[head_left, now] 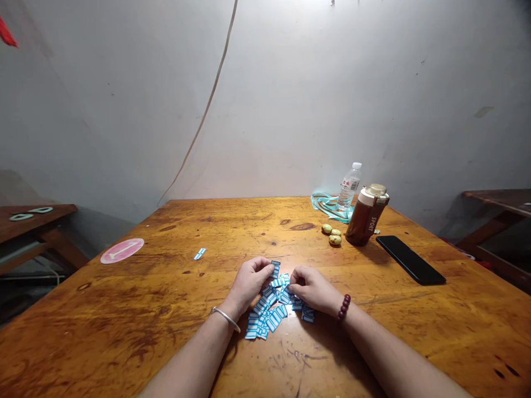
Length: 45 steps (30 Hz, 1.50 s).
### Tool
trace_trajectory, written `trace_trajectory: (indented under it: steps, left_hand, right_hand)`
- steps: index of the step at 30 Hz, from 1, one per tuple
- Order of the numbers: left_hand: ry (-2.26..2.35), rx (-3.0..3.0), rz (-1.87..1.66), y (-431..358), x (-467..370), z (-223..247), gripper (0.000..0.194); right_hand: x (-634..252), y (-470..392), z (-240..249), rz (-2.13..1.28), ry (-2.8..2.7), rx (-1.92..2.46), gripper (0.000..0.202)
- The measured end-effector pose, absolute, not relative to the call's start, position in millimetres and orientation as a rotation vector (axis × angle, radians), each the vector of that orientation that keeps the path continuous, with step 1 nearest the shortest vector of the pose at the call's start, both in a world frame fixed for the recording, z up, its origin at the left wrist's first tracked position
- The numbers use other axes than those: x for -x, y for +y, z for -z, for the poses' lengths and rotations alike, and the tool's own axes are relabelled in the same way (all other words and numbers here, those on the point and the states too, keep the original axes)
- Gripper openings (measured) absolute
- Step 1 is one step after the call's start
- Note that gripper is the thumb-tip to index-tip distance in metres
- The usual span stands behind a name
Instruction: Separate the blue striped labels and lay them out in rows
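A loose pile of small white label strips with blue borders (265, 315) lies on the wooden table between my forearms. My left hand (254, 279) pinches one blue-and-white label strip (275, 269) between thumb and fingers, held upright at the far edge of the pile. My right hand (312, 287) is closed over the pile's right side, its fingertips curled down at the labels; what they grip, if anything, is hidden. A single label piece (199, 254) lies apart, farther to the left.
On the right stand a brown sports bottle (365, 218) and a clear water bottle (349, 188) beside a turquoise ribbon (326, 204). Several small yellowish fruits (335, 240) and a black phone (410, 260) lie nearby. A pink round sticker (122, 251) marks the table's left edge.
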<state>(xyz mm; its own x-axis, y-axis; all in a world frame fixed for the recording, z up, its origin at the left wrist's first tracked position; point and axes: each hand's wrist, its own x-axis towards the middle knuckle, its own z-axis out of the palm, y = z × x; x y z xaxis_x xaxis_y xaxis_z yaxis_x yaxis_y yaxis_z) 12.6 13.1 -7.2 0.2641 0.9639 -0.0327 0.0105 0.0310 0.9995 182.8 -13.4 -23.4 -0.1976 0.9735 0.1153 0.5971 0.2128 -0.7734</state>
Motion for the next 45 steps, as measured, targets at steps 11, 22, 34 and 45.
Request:
trace_trajectory:
  steps: [11, 22, 34, 45]
  left_hand:
    - [0.962, -1.389, -0.906, 3.7, -19.0, 2.7, 0.017]
    - [0.833, -1.247, -0.752, 1.5, -19.4, 2.8, 0.025]
    - [0.860, -1.257, -0.804, 1.2, -19.6, -0.7, 0.025]
    - [1.032, -1.104, -0.983, 13.6, -8.7, 2.7, 0.028]
  right_hand:
    - [-173.9, -23.7, -1.3, -0.943, -1.685, 1.092, 0.010]
    - [-175.7, -22.7, 4.2, -0.621, -1.796, 1.230, 0.011]
    - [-174.3, -22.6, 3.4, -0.618, -1.808, 1.248, 0.016]
    - [-170.8, -26.6, 15.2, -0.407, -2.158, 1.545, 0.022]
